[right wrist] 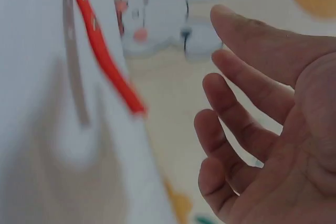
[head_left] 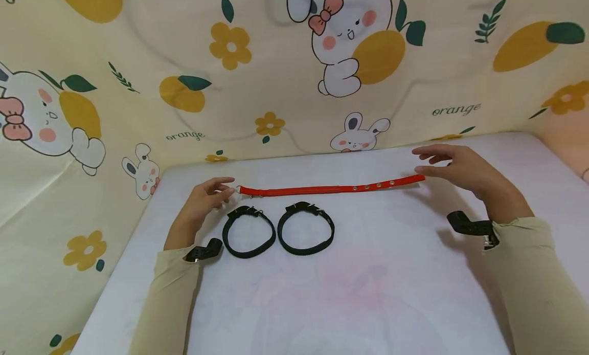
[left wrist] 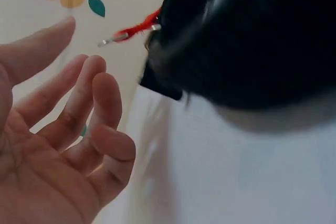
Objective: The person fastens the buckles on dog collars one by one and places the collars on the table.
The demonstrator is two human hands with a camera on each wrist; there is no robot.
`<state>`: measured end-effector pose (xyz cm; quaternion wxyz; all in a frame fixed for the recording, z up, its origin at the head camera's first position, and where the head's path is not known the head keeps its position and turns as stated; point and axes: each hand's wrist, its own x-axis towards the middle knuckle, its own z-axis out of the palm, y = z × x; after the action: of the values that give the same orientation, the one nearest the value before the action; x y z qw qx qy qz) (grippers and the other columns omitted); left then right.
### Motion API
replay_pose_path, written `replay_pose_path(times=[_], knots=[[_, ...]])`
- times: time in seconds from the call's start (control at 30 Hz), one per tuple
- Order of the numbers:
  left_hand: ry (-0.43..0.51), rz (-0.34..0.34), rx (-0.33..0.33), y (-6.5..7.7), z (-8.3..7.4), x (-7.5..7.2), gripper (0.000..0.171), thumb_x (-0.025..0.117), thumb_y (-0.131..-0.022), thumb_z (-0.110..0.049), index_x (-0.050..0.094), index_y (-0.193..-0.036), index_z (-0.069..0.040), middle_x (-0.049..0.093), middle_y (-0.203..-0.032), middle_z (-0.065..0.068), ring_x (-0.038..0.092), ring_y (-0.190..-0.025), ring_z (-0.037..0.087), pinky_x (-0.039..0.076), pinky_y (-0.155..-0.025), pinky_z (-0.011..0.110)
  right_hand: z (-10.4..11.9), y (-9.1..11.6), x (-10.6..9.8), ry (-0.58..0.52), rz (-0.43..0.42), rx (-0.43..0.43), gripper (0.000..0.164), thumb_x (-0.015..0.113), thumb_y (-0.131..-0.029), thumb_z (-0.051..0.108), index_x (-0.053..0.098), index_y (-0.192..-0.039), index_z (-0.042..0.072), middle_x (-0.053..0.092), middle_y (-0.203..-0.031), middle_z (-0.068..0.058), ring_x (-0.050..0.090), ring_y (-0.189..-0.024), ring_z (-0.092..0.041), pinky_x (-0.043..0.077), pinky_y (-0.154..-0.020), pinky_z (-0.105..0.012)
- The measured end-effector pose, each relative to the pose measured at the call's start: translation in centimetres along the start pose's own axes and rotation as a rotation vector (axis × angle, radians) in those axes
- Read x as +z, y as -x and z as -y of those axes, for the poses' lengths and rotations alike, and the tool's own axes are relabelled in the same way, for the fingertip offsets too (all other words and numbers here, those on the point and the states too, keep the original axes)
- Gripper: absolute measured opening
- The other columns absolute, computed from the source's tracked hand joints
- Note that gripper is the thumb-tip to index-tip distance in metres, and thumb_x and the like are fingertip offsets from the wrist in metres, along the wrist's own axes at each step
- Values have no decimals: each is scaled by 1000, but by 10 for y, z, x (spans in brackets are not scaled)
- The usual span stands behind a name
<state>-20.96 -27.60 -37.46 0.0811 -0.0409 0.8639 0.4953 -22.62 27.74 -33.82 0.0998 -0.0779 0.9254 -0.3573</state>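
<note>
On the left, fingers loosely bent and thumb set apart, the left hand (head_left: 202,204) is poised with a wide gap in its grasp, just beside the metal buckle (head_left: 238,190) of the red strap (head_left: 299,191); in the left wrist view, clear space is seen between the buckle and the fingertips. On the right, the same relaxed spread is shown by the right hand (head_left: 474,176), its palm bare, the strap's free tip placed just beyond the thumb and fingers, and from the right wrist that tip is seen apart from the hand. So the red strap is stretched nearly straight between the two hands, gripped by neither, its right end slightly higher in the head view and lined with metal eyelets; beneath that end a separate shadow is cast. Below the strap's left half, two black straps, a left loop (head_left: 248,254) and a right loop (head_left: 305,251), are laid side by side, each fastened into a ring with its buckle at the top; the left hand is nearest the left one. All is set out on a white table (head_left: 368,283), backed by a cream cloth (head_left: 285,84) printed with rabbits, flowers and fruit.
</note>
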Motion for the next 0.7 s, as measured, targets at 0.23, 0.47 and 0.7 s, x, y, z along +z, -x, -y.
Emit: replay_pose_path(times=[0.23, 0.47, 0.7], knots=[[-31, 29, -46, -9, 12, 2, 47, 67, -96, -26, 56, -141, -19, 60, -121, 10, 58, -94, 19, 46, -75, 25, -39, -5, 0, -59, 84, 58, 67, 66, -94, 44, 45, -149, 14, 48, -143, -14, 47, -122, -25, 46, -84, -22], [-196, 64, 11, -14, 9, 7, 46, 68, -95, -21, 57, -140, -19, 65, -119, 12, 58, -94, 20, 46, -73, 26, -52, -12, 7, -64, 95, 67, 65, 73, -89, 43, 52, -145, 16, 57, -117, 15, 52, -101, -1, 48, -81, -19], [-207, 81, 25, -13, 7, 9, 42, 67, -96, -18, 60, -137, -20, 65, -115, 11, 57, -91, 22, 46, -72, 27, -54, -14, 16, -55, 109, 102, 64, 72, -88, 49, 58, -139, 14, 65, -111, 9, 46, -109, -16, 44, -79, -24]])
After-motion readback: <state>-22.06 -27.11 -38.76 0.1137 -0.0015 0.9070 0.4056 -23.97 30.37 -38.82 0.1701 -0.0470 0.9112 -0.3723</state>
